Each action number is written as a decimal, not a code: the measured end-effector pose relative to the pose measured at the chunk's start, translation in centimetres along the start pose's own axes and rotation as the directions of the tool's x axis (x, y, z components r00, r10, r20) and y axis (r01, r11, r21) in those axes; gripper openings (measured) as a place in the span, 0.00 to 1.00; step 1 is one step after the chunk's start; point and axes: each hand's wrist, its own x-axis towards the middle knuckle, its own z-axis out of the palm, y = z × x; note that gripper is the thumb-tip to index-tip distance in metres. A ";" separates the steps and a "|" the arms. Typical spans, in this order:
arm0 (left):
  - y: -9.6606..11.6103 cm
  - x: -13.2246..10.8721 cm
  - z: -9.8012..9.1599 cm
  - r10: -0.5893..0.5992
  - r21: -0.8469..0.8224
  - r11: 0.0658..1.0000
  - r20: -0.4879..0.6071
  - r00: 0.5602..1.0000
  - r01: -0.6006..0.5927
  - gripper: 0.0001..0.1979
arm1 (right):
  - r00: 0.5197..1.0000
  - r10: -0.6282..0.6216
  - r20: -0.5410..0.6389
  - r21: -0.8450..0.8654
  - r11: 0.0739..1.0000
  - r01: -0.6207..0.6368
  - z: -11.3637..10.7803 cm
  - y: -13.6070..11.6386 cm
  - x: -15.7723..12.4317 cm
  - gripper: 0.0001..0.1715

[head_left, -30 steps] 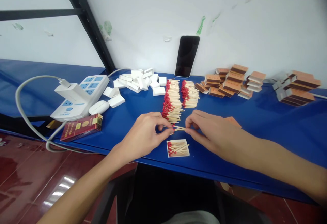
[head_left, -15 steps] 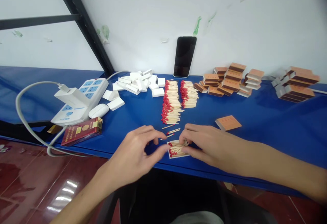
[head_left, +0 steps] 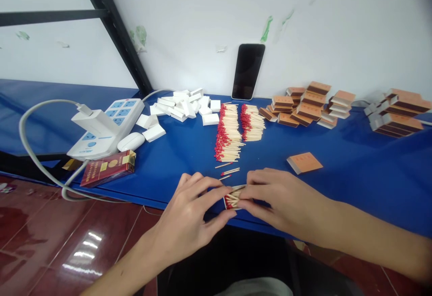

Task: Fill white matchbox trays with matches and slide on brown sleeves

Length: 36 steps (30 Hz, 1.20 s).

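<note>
- Tabletop (head_left: 189, 150): smooth, glossy blue, seen here along its near edge.
- White tray (head_left: 224, 203): shallow, rectangular, thin-walled, lying beside the middle of the near edge; filled with matches (head_left: 232, 200), pale wooden sticks with rounded red heads toward the left.
- Left hand (head_left: 194, 209): open, thumb and forefinger parted around the tray's left end, remaining fingers curved.
- Right hand (head_left: 276, 193): fingers bent over the tray's right end; I cannot tell from here whether they pinch any sticks.
- Loose matches (head_left: 231, 171): a few thin sticks, just beyond the tray.
- Match heaps (head_left: 229, 134): two bristling bands, red heads left, reaching toward the far edge.
- Orange matchbox (head_left: 305, 163): flat, printed, pale-sided, alone right of center.
- Matchbox stacks (head_left: 309, 102): orange faces, dark brown sides, near the far edge, right of the heaps.
- White trays (head_left: 185, 105): crisp little blocks, jumbled near the far edge, left of the heaps.
</note>
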 end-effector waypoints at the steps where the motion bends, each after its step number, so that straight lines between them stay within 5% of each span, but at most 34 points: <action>1: -0.1 -0.1 0.0 0.019 0.010 1.000 0.003 1.000 -0.019 0.10 | 1.000 -0.001 0.014 0.028 1.000 0.001 -0.2 0.1 0.0 0.16; 6: -0.3 -0.3 0.1 0.069 0.023 0.997 0.013 0.998 -0.069 0.06 | 0.998 0.066 0.008 0.186 0.980 -0.066 -0.6 0.5 0.2 0.10; 19: -0.2 -0.2 0.0 0.043 -0.017 0.999 -0.005 0.999 -0.043 0.12 | 0.997 0.075 -0.023 0.142 0.987 -0.071 -1.4 0.6 0.3 0.08; 23: -0.1 -0.4 0.0 0.025 -0.010 1.000 0.011 1.000 -0.025 0.15 | 0.987 0.103 -0.120 -0.006 0.995 -0.104 -1.7 1.7 1.4 0.08; 28: -0.4 0.1 -0.8 -0.063 -0.050 0.997 -0.007 0.998 0.063 0.14 | 0.995 0.078 -0.058 -0.078 0.994 -0.083 -0.6 2.8 2.8 0.10; 36: -1.0 3.9 -1.9 -0.140 0.185 0.979 0.315 0.939 0.084 0.09 | 0.961 0.270 0.063 -0.132 0.957 -0.260 -1.1 2.7 1.2 0.09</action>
